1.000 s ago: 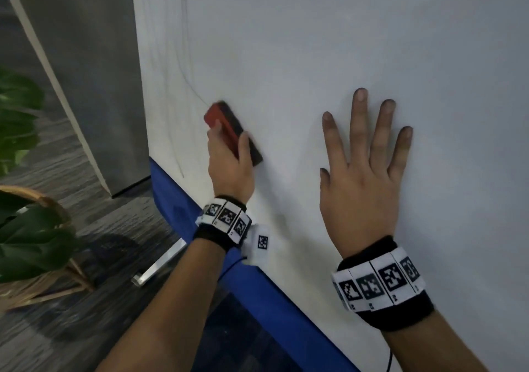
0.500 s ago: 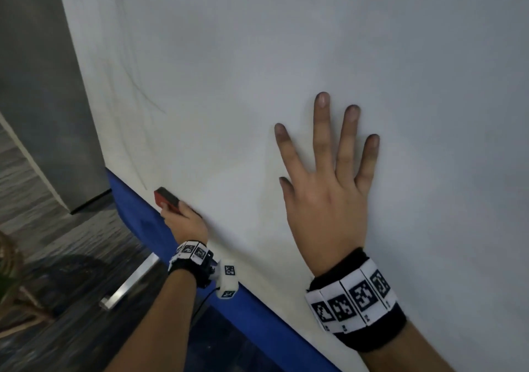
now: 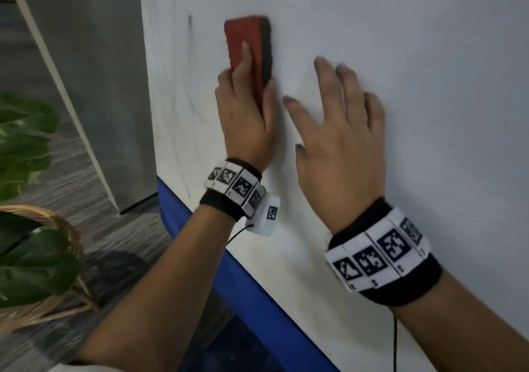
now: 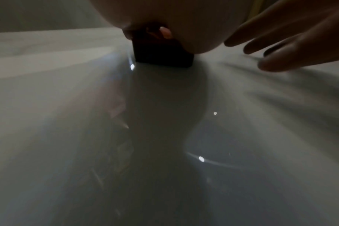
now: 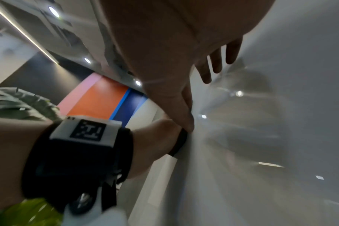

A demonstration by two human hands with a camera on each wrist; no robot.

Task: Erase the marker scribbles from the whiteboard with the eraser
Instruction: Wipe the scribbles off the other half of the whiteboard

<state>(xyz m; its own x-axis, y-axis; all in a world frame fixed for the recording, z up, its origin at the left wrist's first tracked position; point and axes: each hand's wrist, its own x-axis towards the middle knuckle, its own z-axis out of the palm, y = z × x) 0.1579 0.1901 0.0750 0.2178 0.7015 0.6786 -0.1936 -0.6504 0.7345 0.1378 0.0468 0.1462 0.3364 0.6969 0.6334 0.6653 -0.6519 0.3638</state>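
Bare whiteboard [image 3: 400, 56] up/right — right hand [image 3: 340, 142] beside
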